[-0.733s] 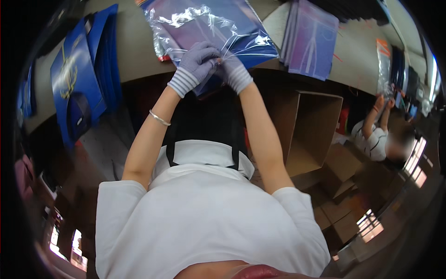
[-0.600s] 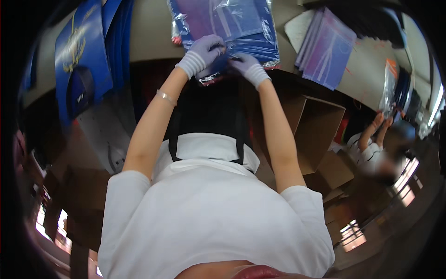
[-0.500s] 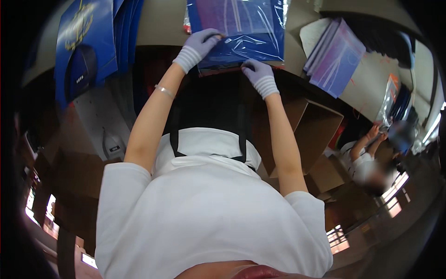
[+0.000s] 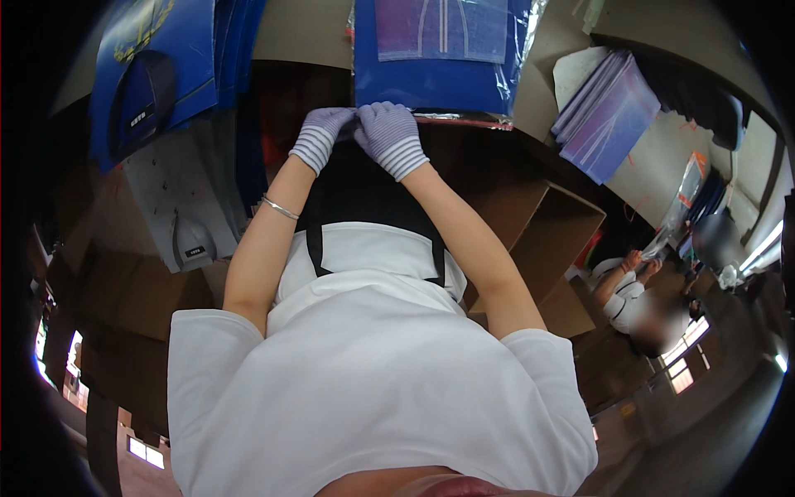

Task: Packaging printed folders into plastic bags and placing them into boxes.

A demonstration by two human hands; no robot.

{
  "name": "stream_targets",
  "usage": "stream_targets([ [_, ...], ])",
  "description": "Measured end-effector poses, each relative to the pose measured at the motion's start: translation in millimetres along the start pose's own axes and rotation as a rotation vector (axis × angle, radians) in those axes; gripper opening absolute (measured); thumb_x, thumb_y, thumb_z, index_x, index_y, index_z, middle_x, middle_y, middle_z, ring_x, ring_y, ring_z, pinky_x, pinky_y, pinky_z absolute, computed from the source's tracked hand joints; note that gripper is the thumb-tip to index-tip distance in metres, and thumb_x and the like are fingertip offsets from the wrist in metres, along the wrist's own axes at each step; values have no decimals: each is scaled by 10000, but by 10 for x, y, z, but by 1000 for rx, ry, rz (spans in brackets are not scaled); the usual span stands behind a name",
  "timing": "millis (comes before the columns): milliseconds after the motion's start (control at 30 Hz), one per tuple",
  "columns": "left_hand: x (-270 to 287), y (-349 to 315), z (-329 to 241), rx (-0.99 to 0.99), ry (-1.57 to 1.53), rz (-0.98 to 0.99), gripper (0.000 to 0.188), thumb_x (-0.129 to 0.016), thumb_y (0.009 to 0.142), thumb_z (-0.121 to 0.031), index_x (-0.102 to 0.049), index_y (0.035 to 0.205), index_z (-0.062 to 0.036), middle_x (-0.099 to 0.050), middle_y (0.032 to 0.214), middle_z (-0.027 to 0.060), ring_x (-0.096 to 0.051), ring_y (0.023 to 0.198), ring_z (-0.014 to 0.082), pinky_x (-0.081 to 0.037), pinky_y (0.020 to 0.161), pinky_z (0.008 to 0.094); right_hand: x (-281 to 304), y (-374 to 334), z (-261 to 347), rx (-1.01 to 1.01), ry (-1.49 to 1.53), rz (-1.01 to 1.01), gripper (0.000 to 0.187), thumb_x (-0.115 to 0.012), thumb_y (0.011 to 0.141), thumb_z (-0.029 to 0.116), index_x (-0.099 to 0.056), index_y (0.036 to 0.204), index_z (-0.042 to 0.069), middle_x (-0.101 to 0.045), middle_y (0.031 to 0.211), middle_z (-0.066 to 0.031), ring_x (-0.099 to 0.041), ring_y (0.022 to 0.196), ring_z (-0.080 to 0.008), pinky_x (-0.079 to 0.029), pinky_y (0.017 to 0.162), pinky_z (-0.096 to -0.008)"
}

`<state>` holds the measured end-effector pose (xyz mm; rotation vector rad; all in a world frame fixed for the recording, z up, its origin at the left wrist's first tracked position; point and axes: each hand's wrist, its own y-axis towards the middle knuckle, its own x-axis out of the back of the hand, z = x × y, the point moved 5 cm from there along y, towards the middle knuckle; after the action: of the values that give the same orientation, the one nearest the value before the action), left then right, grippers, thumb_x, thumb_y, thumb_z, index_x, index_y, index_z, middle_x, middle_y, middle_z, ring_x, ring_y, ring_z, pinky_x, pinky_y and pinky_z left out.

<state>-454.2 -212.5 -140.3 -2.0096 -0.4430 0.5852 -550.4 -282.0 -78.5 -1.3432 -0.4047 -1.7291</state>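
A clear plastic bag (image 4: 507, 98) lies at the table's near edge with a flat blue shopping bag (image 4: 414, 85) inside it. A purple printed sheet (image 4: 443, 31) shows on the blue face. At the near left corner of the plastic, both my hands, in lilac knit gloves with white-striped cuffs, meet close together. My left hand (image 4: 325, 135) is closed, thumb and fingers pinched by the corner. Curled over the bag's near edge, my right hand (image 4: 387, 137) grips it beside the left. The fingertips are partly hidden.
Blue bags with dark handles (image 4: 157, 74) stand to the left, above grey-white bags (image 4: 178, 199). A stack of purple sheets (image 4: 613, 116) lies on the table (image 4: 538, 70) at right. Below it stands an open cardboard box (image 4: 551, 228). A co-worker (image 4: 633, 290) handles clear plastic farther right.
My right hand has moved left along the bag's near edge to meet my left, which has come down toward me. The plastic over the blue bag now lies flatter.
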Motion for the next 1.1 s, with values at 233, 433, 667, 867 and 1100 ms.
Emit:
stream_targets([
  [233, 443, 28, -220, -98, -3, -70, 253, -526, 867, -250, -609, 946, -24, -652, 907, 111, -608, 900, 216, -452, 852, 375, 1167, -1668, -1871, -1078, 195, -425, 158, -585, 710, 215, -627, 738, 66, -608, 712, -151, -597, 665, -319, -476, 592, -417],
  [433, 268, 121, 37, 3, -79, 322, 491, -516, 863, -445, -528, 1082, -6, -583, 1043, 164, -566, 967, 261, -476, 848, 394, 516, -3296, -2478, -1132, 166, 12, 318, -619, 746, 224, -606, 1016, 58, -637, 914, -188, -623, 862, -311, -488, 769, -376],
  [667, -107, 66, -572, -160, -850, 459, 713, -213, 908, -549, -350, 1274, 47, -371, 1321, 238, -318, 1266, 369, -258, 1056, 497, 202, -437, -604, -236, 1030, -50, 211, -530, 792, 77, -581, 991, 30, -628, 870, -137, -623, 829, -202, -477, 747, -296],
  [867, 107, 166, -1175, -598, -882, 864, 714, -179, 906, -550, -237, 1335, 18, -243, 1402, 234, -229, 1309, 372, -176, 1074, 525, 265, -390, -2113, -1149, 1534, -262, 179, -423, 836, 41, -588, 883, -8, -627, 733, -189, -601, 535, -266, -464, 435, -328],
  [1100, 9, 201, -1120, -407, -697, 291, 604, -177, 926, -465, -307, 1306, -13, -256, 1403, 222, -258, 1293, 382, -203, 1071, 511, 1093, 165, -2059, -703, 644, -626, 404, -612, 766, 301, -587, 1011, -20, -622, 876, -192, -591, 799, -307, -459, 726, -345],
])
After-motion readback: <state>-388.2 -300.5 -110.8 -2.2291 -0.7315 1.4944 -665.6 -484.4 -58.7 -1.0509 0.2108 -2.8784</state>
